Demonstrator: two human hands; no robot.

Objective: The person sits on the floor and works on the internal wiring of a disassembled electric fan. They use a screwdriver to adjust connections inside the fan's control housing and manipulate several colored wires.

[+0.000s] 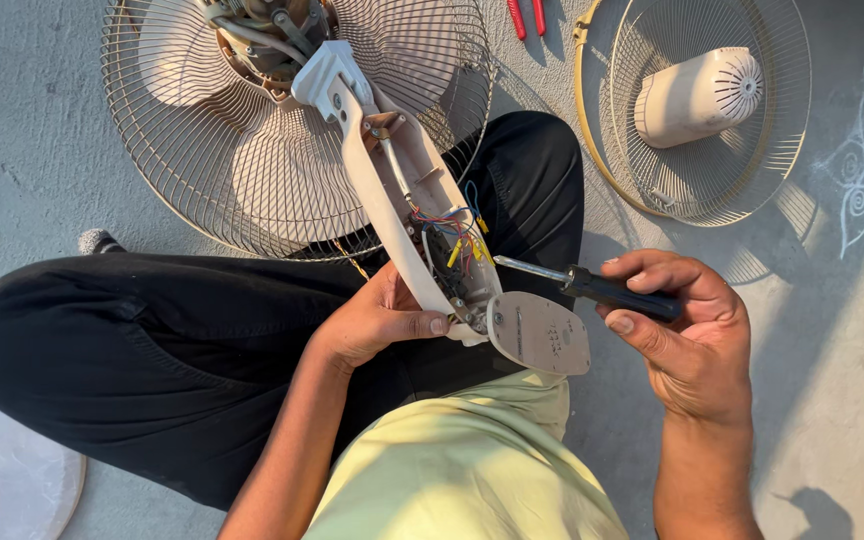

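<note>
The left hand (377, 320) is clamped round the lower end of the fan neck (392, 200), a cream plastic arm lying open across the person's lap, thumb pressed near the oval base plate (540, 333) at about five o'clock from the neck's middle; the right hand (687, 335) is closed on a black-handled screwdriver (592, 288), its shaft pointing toward nine o'clock at the exposed wiring (457, 240); the tip sits just beside the red, blue and yellow leads, and whether it touches them cannot be told. At twelve o'clock the neck joins the motor inside the wire fan guard (202, 180), which rests on the concrete floor (32, 130); a second guard (742, 190) with a cream motor cover (697, 95) lies at two o'clock. The neck looks stiff but top-heavy, likely awkward with the guard attached; its plastic shell seems the safe grip, the thin wires and their joints fragile.
</note>
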